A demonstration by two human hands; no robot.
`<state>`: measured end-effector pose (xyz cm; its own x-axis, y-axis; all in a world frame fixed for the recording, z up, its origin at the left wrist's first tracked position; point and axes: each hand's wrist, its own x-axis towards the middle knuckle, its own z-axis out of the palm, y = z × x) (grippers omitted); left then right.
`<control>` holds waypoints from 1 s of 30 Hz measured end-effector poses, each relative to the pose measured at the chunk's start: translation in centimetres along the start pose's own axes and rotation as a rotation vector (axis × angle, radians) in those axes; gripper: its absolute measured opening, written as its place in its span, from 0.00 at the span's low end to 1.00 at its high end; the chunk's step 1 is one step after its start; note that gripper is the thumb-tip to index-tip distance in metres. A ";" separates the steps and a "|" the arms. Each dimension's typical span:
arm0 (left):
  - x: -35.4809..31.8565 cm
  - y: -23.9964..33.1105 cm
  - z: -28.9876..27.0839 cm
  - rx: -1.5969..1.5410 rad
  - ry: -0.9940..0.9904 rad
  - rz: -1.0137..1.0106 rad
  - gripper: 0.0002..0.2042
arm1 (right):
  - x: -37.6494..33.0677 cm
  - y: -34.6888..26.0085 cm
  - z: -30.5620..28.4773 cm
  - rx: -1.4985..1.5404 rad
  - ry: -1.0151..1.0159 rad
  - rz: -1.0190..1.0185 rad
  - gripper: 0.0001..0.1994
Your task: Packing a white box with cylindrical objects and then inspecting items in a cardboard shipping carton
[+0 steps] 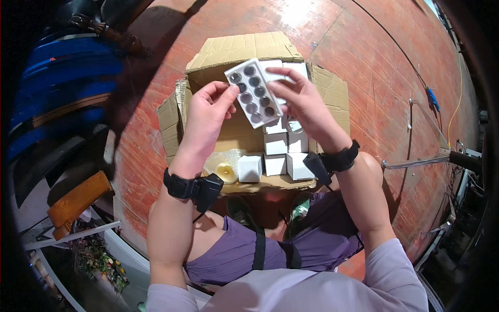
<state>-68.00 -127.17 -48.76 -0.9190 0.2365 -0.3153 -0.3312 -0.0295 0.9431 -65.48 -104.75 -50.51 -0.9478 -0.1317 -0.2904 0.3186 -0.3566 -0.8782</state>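
A white tray [253, 92] with two rows of round dark wells is held above an open cardboard box [179, 117]. My left hand [208, 112] pinches its near left edge between thumb and fingers. My right hand [301, 99] holds the right side, fingers curled over the top edge. Inside the box lie several small white cartons [275, 143] stacked at the right, and a clear wrapped bundle with a yellowish item [224, 167] at the near left. Both wrists wear black bands.
The box sits on a reddish tiled floor [364, 57] in front of my knees. Blue stacked items [62, 88] lie at the left, an orange wooden piece [75, 200] lower left, metal rods and cables [416, 161] at the right.
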 end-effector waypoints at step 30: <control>-1.9 -13.2 7.1 1.217 -0.418 0.551 0.12 | 0.6 -1.0 -3.5 0.251 0.337 -0.065 0.19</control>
<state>-60.38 -120.28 -59.84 -0.6663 0.7451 -0.0280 0.6359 0.5875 0.5006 -66.39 -101.24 -51.09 -0.9037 0.1932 -0.3821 0.2120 -0.5736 -0.7912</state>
